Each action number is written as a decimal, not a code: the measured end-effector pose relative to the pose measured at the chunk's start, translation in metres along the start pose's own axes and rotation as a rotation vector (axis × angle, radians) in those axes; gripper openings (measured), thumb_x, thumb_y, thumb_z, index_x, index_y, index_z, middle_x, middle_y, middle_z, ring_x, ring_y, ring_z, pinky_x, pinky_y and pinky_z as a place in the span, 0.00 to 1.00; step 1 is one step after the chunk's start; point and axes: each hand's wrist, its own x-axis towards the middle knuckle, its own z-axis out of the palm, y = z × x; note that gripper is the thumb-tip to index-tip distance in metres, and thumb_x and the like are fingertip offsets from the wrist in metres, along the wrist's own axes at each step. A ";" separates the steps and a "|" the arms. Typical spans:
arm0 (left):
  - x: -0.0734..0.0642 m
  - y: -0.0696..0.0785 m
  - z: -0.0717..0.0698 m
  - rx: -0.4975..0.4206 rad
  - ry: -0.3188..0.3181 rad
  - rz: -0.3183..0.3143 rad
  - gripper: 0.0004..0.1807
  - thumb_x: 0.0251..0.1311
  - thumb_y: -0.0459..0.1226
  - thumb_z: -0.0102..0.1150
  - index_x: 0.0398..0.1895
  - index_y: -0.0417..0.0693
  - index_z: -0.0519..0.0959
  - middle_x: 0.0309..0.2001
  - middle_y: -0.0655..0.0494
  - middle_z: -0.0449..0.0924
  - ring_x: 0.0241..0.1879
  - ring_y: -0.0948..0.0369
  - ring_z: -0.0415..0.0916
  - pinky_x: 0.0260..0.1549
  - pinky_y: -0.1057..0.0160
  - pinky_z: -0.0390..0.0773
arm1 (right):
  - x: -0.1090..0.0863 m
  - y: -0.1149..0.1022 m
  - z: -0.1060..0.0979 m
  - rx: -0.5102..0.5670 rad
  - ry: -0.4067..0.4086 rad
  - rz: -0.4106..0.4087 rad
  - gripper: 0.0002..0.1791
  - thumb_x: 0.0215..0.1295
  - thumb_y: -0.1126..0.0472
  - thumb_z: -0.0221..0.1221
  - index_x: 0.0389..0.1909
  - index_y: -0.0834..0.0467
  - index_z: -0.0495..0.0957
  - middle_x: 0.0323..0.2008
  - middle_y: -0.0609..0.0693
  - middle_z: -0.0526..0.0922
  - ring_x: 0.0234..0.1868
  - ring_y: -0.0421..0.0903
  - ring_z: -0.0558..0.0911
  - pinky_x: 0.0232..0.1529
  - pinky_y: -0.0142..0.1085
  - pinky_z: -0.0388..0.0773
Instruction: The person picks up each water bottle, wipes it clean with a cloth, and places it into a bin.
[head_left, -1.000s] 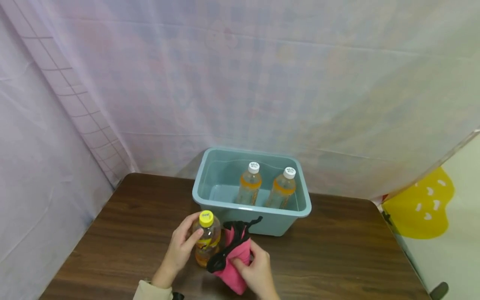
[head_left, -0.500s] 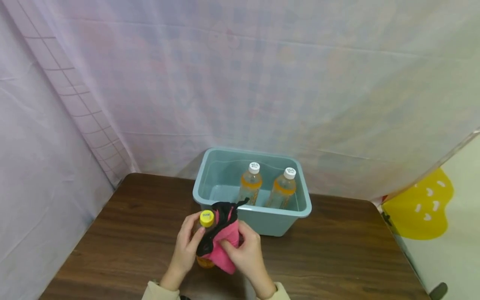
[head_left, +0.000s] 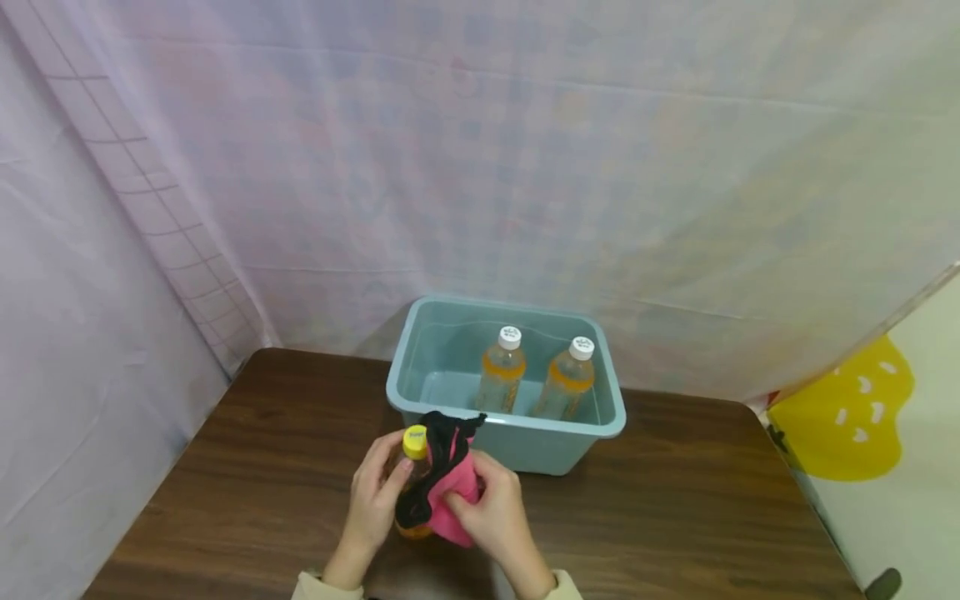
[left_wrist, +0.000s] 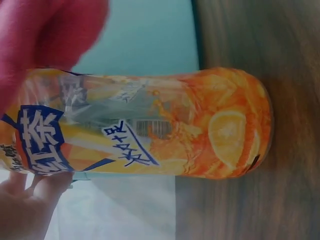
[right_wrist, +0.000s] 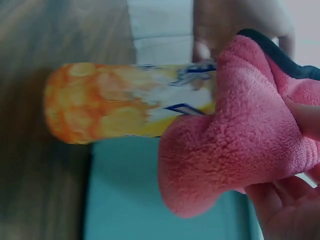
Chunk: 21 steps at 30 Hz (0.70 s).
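My left hand (head_left: pixel 373 493) grips the upper part of a yellow-capped drink bottle (left_wrist: pixel 160 125), which has an orange-slice label. Between finger and thumb, my right hand (head_left: pixel 497 508) holds a folded pink fluffy cloth (right_wrist: pixel 240 130) with a black edge and lays it against the bottle's right side. In the head view the cloth covers much of the bottle, leaving its yellow cap (head_left: pixel 415 442) and amber base showing. The bottle stands upright in front of a blue-green plastic bin (head_left: pixel 517 423).
Inside the bin, two white-capped bottles (head_left: pixel 502 371) stand toward its right side. The bin sits at the back of a dark wooden table (head_left: pixel 675 500), close to a pale curtain (head_left: pixel 480 167). A yellow shape (head_left: pixel 843 417) shows at far right.
My right hand has brought the cloth leftward onto the bottle and then slightly lower. My left hand keeps its grip on the bottle, which stays in nearly the same place.
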 end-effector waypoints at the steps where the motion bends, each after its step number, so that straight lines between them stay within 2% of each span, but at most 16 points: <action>1: 0.000 0.000 0.000 0.013 0.006 -0.010 0.14 0.55 0.26 0.52 0.46 0.38 0.75 0.43 0.49 0.77 0.44 0.70 0.71 0.43 0.73 0.70 | -0.002 0.002 0.001 0.012 -0.004 0.021 0.16 0.34 0.73 0.66 0.27 0.55 0.80 0.26 0.44 0.81 0.25 0.34 0.76 0.22 0.25 0.72; 4: -0.002 -0.002 0.001 0.052 0.017 -0.017 0.14 0.55 0.27 0.52 0.46 0.40 0.75 0.43 0.51 0.77 0.43 0.68 0.71 0.43 0.70 0.70 | -0.008 0.007 0.004 0.046 -0.021 0.095 0.14 0.35 0.74 0.66 0.26 0.56 0.80 0.24 0.46 0.81 0.24 0.34 0.75 0.22 0.26 0.73; 8: -0.003 -0.005 0.003 0.062 0.018 0.011 0.14 0.56 0.28 0.51 0.46 0.42 0.75 0.42 0.53 0.76 0.42 0.67 0.71 0.43 0.70 0.70 | -0.016 0.016 0.007 0.059 -0.047 0.178 0.11 0.37 0.71 0.67 0.24 0.58 0.79 0.21 0.48 0.81 0.22 0.32 0.73 0.21 0.25 0.72; 13: -0.001 -0.003 0.003 0.073 0.020 0.039 0.15 0.53 0.26 0.51 0.46 0.40 0.75 0.41 0.52 0.76 0.42 0.67 0.71 0.43 0.71 0.70 | -0.021 0.032 0.012 0.078 -0.080 0.200 0.10 0.37 0.69 0.68 0.24 0.59 0.80 0.21 0.49 0.81 0.22 0.32 0.73 0.23 0.27 0.72; 21: 0.006 0.030 0.001 0.086 -0.001 0.039 0.13 0.51 0.23 0.50 0.42 0.30 0.74 0.39 0.43 0.76 0.41 0.66 0.72 0.43 0.68 0.71 | -0.027 0.060 0.021 0.054 -0.213 0.235 0.10 0.37 0.70 0.66 0.25 0.60 0.80 0.22 0.50 0.82 0.23 0.33 0.74 0.24 0.28 0.73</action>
